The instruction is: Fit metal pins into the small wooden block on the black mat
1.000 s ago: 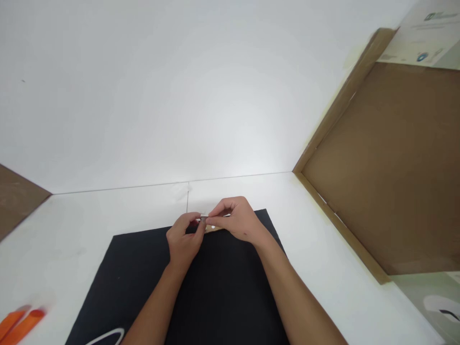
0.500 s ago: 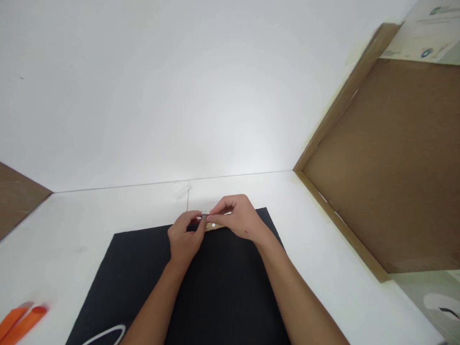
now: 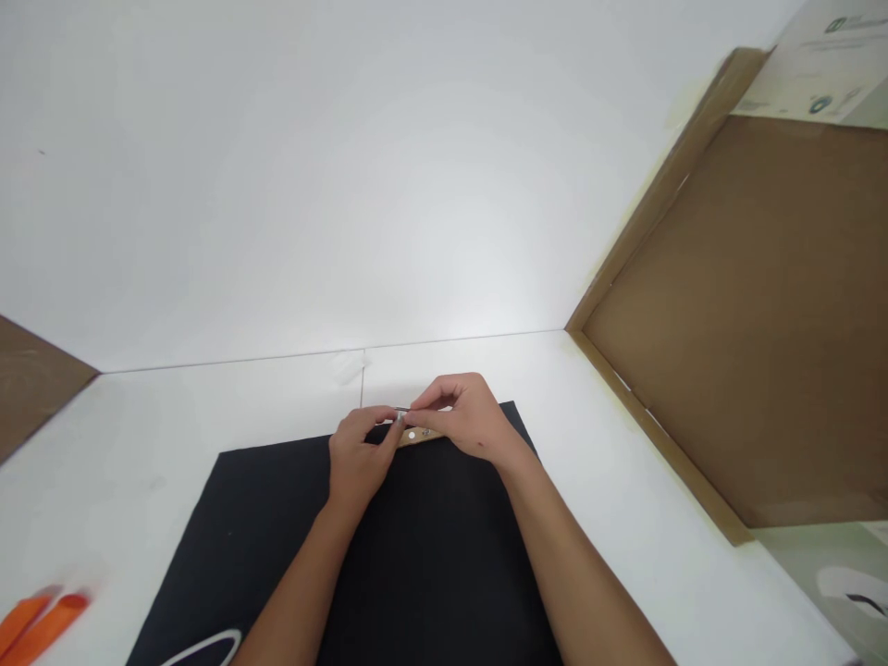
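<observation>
My left hand (image 3: 357, 455) is closed in a pinch on a small silvery metal piece (image 3: 400, 413), with thumb and forefinger at its left end. From the other side, the fingertips of my right hand (image 3: 470, 418) pinch the same piece. Its exact kind is too small to make out. Just below the fingertips a tan strip (image 3: 420, 436) with a white round spot and a small silvery dot shows at the far edge of the black mat (image 3: 437, 546). My right hand partly covers the strip.
Orange handle-like objects (image 3: 43, 629) lie at the lower left. A white loop (image 3: 208, 643) rests on the mat's near left corner. Behind the white table rises a white wall (image 3: 333, 185). A brown board with a raised frame (image 3: 694, 467) stands at the right.
My hands have shifted slightly to the right. The metal piece has turned and appears thinner and darker along its top. More of the tan strip now shows beneath my fingers.
</observation>
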`<state>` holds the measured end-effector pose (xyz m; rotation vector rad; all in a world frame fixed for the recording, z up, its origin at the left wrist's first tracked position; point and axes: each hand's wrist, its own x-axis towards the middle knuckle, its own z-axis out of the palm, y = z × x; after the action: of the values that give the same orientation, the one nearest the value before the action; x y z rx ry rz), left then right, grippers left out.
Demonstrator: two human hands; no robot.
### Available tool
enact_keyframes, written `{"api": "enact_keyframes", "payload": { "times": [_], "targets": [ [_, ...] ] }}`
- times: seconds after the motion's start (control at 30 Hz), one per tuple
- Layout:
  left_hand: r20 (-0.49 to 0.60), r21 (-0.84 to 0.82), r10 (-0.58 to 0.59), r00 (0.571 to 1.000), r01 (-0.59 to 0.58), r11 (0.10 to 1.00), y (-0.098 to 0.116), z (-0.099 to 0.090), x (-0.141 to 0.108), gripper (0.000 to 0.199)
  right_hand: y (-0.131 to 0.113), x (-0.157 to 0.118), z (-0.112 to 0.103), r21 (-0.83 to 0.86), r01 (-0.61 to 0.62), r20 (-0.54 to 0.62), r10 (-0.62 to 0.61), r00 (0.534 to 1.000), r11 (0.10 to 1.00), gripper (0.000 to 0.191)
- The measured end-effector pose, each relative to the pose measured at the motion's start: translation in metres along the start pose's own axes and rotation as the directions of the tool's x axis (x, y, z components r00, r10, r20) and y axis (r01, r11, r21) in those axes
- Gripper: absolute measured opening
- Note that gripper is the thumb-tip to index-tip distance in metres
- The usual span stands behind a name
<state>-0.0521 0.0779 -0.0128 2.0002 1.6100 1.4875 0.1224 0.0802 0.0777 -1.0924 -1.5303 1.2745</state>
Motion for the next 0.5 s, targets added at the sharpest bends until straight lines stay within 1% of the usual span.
{"api": "enact_keyframes", "payload": {
  "times": [0.1, 0.3, 0.37, 0.5],
  "targets": [
    [0.040, -0.021, 0.000, 0.999, 0.001, 1.000, 0.0001, 0.0000, 0.0017, 0.013, -0.0007, 0.0000, -0.0018, 0.001, 0.009, -0.009, -0.009, 1.000, 1.000, 0.015],
    [0.113, -0.039, -0.056, 0.992, 0.060, 0.997, -0.0009, -0.0004, 0.0029, 0.015, 0.0006, 0.0008, -0.0030, -0.022, 0.014, -0.032, -0.014, 0.999, 1.000, 0.017],
    [0.131, -0.053, -0.027, 0.991, 0.034, 0.998, -0.0021, -0.0005, 0.0026, 0.014, 0.0011, 0.0011, -0.0030, -0.017, 0.017, -0.028, -0.018, 0.999, 1.000, 0.018],
    [0.162, -0.017, 0.085, 0.983, -0.083, 0.996, -0.0039, 0.0004, 0.0015, 0.012, 0.0007, 0.0011, -0.0027, -0.021, 0.009, -0.040, -0.010, 0.999, 1.000, 0.022]
  ]
}}
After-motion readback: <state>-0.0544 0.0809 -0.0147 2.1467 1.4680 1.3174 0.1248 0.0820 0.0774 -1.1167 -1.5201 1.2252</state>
